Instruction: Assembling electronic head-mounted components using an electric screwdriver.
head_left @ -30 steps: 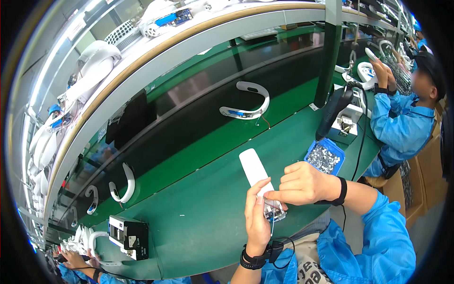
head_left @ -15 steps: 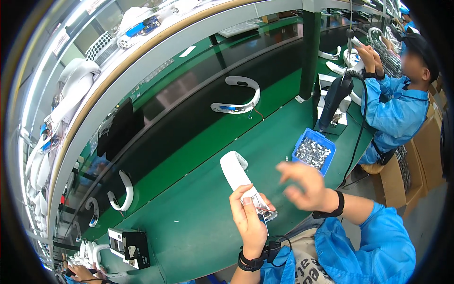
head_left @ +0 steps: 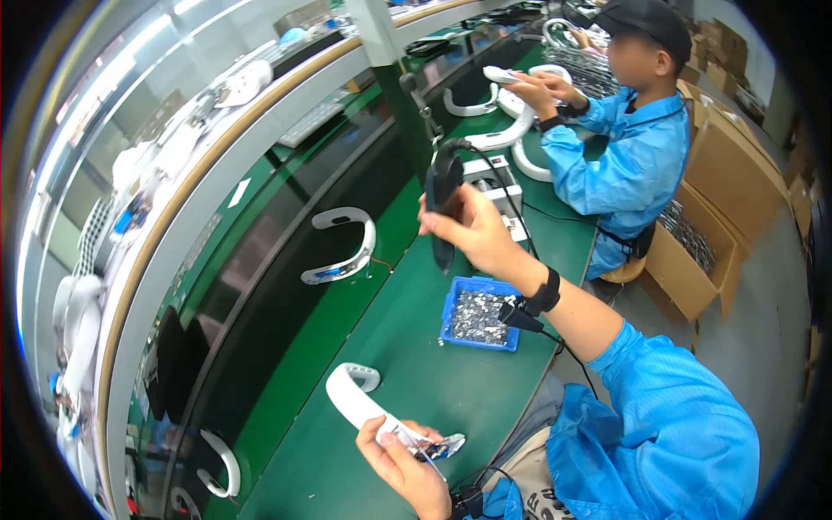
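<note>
My left hand is closed round a white curved plastic housing. The near end of the housing is uncovered, with a small circuit board and thin wires showing. Farther out, my right hand is raised with its fingers wrapped round a black electric screwdriver. The screwdriver hangs upright, tip down, from a hook and cord above the bench. A blue bin full of small metal parts stands below my right wrist.
Another white curved housing lies on the green bench. A grey post rises behind the screwdriver. At the far right a co-worker in a blue jacket handles a white part. Cardboard boxes stand beyond.
My right hand has moved from beside the housing up to the screwdriver and closed on it. The view has swung right. My left hand still holds the housing.
</note>
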The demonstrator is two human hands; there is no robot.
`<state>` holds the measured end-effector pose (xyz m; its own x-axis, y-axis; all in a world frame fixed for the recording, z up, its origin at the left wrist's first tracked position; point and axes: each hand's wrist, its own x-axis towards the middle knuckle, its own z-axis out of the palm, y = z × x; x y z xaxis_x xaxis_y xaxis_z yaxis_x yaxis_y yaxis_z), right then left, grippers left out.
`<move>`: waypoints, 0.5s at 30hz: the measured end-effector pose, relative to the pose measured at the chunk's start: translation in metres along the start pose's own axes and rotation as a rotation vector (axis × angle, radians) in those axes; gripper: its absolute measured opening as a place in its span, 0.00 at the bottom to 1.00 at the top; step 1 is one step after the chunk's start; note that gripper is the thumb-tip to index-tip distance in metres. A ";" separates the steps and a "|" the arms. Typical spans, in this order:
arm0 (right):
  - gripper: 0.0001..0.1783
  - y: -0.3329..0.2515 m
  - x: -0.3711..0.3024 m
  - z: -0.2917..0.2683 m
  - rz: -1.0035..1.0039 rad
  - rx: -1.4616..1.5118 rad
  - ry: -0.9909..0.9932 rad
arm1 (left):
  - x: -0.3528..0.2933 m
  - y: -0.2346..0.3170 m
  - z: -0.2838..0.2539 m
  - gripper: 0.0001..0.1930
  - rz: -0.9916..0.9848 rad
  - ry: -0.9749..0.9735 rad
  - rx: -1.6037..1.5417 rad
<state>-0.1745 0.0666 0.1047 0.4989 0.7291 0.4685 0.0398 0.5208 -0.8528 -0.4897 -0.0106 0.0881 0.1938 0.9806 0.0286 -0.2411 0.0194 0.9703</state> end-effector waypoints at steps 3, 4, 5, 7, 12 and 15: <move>0.12 -0.012 0.014 -0.047 -0.101 -0.050 0.130 | -0.002 -0.005 -0.008 0.11 0.037 0.052 -0.017; 0.10 -0.018 0.019 -0.059 -0.074 -0.077 0.141 | -0.001 0.000 -0.015 0.16 -0.059 0.021 -0.011; 0.12 -0.020 0.021 -0.067 -0.003 -0.046 0.132 | 0.000 -0.002 -0.013 0.16 -0.065 0.016 -0.007; 0.17 -0.010 0.020 -0.081 -0.028 -0.070 0.116 | 0.002 -0.003 -0.003 0.12 -0.055 -0.008 0.046; 0.35 0.018 0.006 -0.088 -0.108 0.044 0.048 | 0.018 -0.016 0.023 0.10 0.033 -0.142 0.027; 0.36 0.027 0.004 -0.084 -0.125 -0.040 0.064 | 0.020 -0.008 0.030 0.10 0.012 -0.153 0.058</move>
<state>-0.0984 0.0459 0.0645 0.5418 0.6291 0.5574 0.1390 0.5869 -0.7976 -0.4559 0.0029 0.0881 0.3348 0.9395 0.0721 -0.1898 -0.0077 0.9818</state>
